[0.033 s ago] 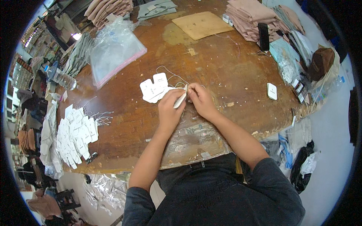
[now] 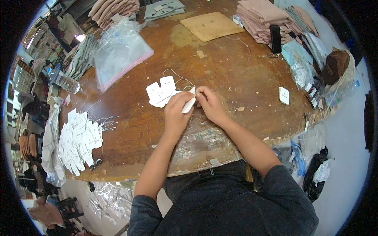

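Your left hand: clamped on oblong white card tag, just turned face-wider | Your right hand, tag's 3 o'clock: grip unclear | Handling seems unfinished

A slim white tag stands tilted near the centre of the frame, pinched in the fingers of the left hand, its pale face partly covered and its upper end close against the curled fingertips of the right hand; whether those fingertips grip it is too small to tell. Just beyond the left hand, above and left of the frame's centre, a small cluster of white tags with rounded corners and small dark print lies overlapping and fanned on the worktop, with a thin pale cord looping up and rightward from it toward the hands.
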### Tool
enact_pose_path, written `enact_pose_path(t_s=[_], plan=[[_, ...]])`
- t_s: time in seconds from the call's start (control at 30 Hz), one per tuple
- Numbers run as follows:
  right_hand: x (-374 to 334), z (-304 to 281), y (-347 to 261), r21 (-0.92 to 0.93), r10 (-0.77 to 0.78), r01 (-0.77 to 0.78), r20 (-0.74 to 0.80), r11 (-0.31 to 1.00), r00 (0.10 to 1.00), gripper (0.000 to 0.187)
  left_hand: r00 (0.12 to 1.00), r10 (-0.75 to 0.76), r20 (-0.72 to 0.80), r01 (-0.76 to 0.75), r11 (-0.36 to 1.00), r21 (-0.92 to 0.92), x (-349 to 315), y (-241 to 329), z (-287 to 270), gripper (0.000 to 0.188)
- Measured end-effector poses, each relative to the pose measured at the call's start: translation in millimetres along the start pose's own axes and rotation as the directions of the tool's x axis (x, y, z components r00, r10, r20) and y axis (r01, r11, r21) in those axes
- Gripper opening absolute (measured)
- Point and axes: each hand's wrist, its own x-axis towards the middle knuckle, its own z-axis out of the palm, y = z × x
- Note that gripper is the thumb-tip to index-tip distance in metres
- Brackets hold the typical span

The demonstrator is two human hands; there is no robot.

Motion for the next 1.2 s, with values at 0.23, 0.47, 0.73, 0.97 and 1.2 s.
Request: enact_pose_path(t_s=[0.23,0.47,0.73,0.97,1.2], plan=[[12,-9,7,0.418,0.249,-0.288,0.147,0.861,0.957,0.014,0.979,0.19,0.073,-0.203,0.905,0.373,9,-2,-5,0.033],[14,-15,0,0.322,0.345,-0.333,0.021,0.886,0.938,0.024,0.925,0.354,0.134,-0.379,0.879,0.289,9,3,-6,0.028],[29,-38,10,0.373,0.332,-0.19,-0.363,0.908,0.871,0.028,0.912,-0.41,0.015,0.398,0.875,-0.277,7,-11,-20,0.022],[31,-43,16,0.343,0.328,-0.191,-0.403,0.92,0.854,0.025,0.813,-0.581,-0.035,0.522,0.755,-0.398,12,-28,-29,0.028],[28,-30,17,-0.11,-0.024,-0.029,-0.454,0.994,0.891,0.017,0.806,-0.528,-0.27,0.49,0.849,-0.197,12,-39,-29,0.026]])
